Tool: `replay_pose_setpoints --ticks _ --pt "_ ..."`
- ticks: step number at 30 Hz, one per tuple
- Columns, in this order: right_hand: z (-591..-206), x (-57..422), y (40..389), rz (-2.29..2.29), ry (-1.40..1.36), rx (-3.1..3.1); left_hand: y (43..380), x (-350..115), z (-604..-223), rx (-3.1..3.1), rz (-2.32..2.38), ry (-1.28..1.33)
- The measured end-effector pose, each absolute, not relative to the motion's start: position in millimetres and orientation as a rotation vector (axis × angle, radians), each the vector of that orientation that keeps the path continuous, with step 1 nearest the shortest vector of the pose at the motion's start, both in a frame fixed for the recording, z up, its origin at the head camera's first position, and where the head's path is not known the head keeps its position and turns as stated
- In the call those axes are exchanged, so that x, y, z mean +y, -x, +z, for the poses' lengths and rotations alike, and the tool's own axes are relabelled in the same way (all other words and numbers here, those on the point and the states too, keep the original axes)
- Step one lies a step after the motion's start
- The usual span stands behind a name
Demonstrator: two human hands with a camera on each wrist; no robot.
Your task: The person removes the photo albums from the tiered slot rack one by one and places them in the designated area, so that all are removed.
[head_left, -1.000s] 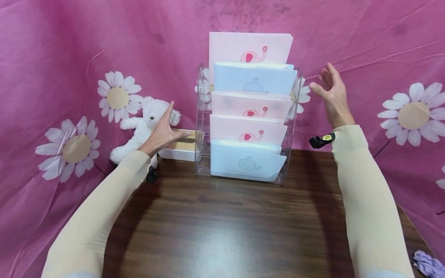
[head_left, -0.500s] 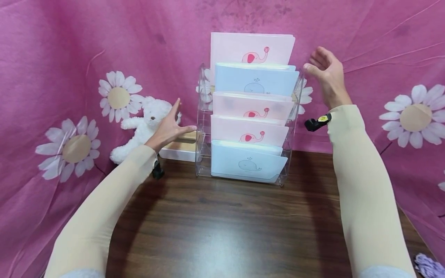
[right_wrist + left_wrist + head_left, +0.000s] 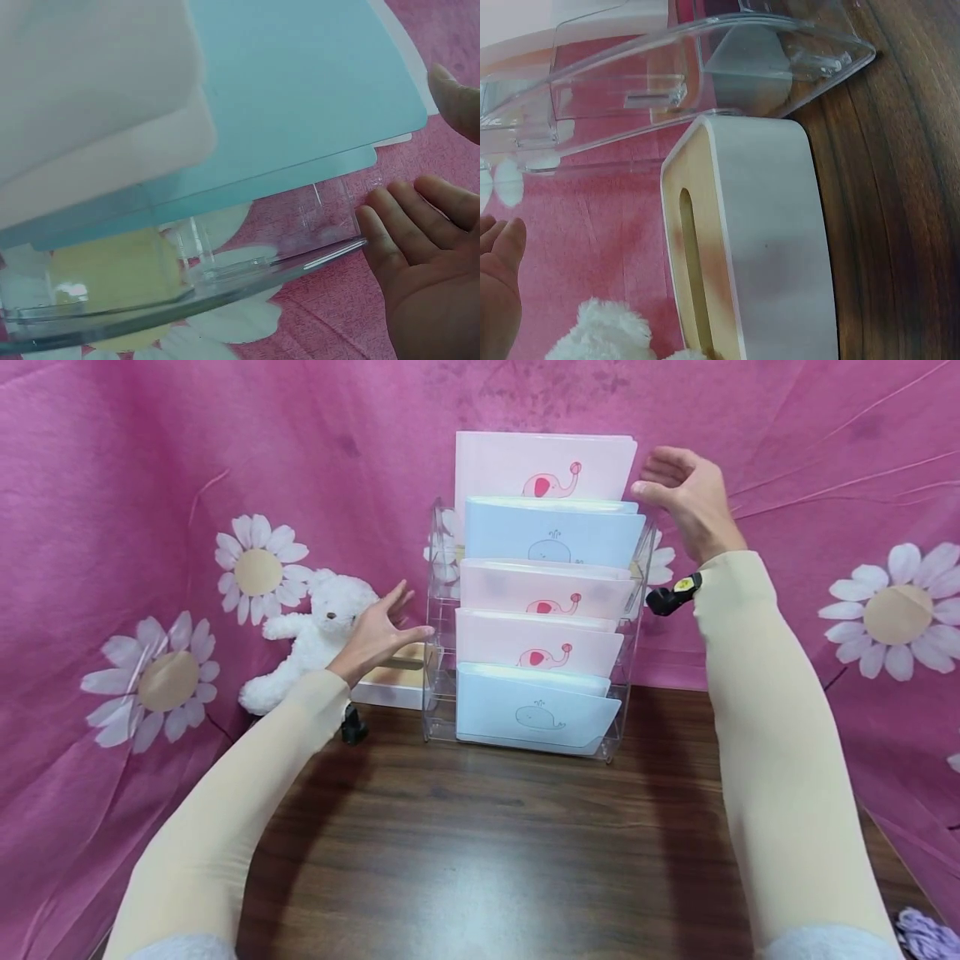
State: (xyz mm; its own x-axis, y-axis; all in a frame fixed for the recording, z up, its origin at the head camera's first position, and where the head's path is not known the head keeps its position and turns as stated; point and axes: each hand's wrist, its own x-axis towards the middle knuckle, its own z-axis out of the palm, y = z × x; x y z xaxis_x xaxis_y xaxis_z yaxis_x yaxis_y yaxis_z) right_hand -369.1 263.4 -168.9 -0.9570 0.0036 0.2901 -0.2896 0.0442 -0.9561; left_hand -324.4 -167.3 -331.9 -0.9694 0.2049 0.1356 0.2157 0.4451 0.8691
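At nine o'clock in the head view, my left hand [image 3: 378, 633] hides part of the white teddy bear [image 3: 307, 639] and tissue box [image 3: 390, 695]; I cannot tell whether it touches the clear rack [image 3: 439, 727]. At one o'clock, the blue whale folder [image 3: 504, 533] covers the lower part of the rearmost pink elephant folder [image 3: 517, 460]. At four o'clock, a purple bundle [image 3: 926, 935] is cut off; the right wrist view crops my right hand [image 3: 431, 277].

At upper centre, a rack [image 3: 442, 727] holding folders [image 3: 536, 643] stands on the table [image 3: 480, 827] before a curtain [image 3: 337, 452]. Left of it are a box [image 3: 392, 695], then a bear [image 3: 302, 652]; the left hand [image 3: 377, 635] shows between bear and rack, the right hand [image 3: 693, 500] at upper right.
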Motion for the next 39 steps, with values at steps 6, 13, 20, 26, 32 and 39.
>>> replay_pose_setpoints --ticks 6,13,20,26,32,39 --pt "-158 258 376 1.91 -0.237 -2.268 326 -163 -332 -2.573 -1.744 0.399" --pt "-151 246 383 1.87 -0.192 -2.387 326 -160 -334 -2.522 -1.752 0.358" --pt "-149 242 387 1.825 -0.145 -2.463 322 -157 -336 -2.523 -1.737 0.302" --pt "-144 246 388 1.916 -0.106 -2.39 324 -148 -338 -2.516 -1.74 0.272" --pt "-140 242 389 2.032 -0.115 -2.333 326 -142 -341 -2.425 -1.911 0.244" --pt "-136 230 392 1.765 -0.076 -2.517 324 -141 -341 -2.389 -1.955 0.234"
